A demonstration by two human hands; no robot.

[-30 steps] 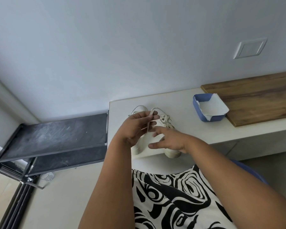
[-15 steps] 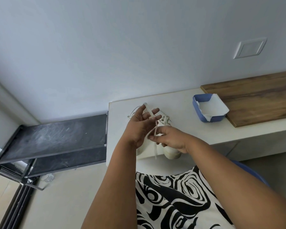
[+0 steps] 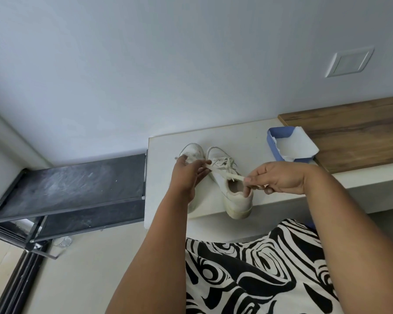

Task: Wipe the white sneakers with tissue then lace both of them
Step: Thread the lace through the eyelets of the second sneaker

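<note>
Two white sneakers stand side by side on the white counter (image 3: 166, 146), toes toward the wall. The right sneaker (image 3: 230, 191) has laces through its eyelets and its heel hangs slightly over the counter's front edge. The left sneaker (image 3: 192, 151) is mostly hidden behind my left hand (image 3: 186, 175). A white shoelace (image 3: 227, 174) stretches taut between my hands above the right sneaker. My left hand pinches one end of it, and my right hand (image 3: 279, 180) pinches the other end near the heel opening.
A blue tissue box (image 3: 273, 143) with white tissue in it sits at the counter's back right, beside a wooden board (image 3: 359, 130). A dark metal shelf rack (image 3: 73, 184) stands lower at the left. A wall plate (image 3: 348, 62) is at the upper right.
My hands were close together over the sneakers. My right hand has pulled away to the right, drawing the shoelace taut between both hands, and the right sneaker is now uncovered.
</note>
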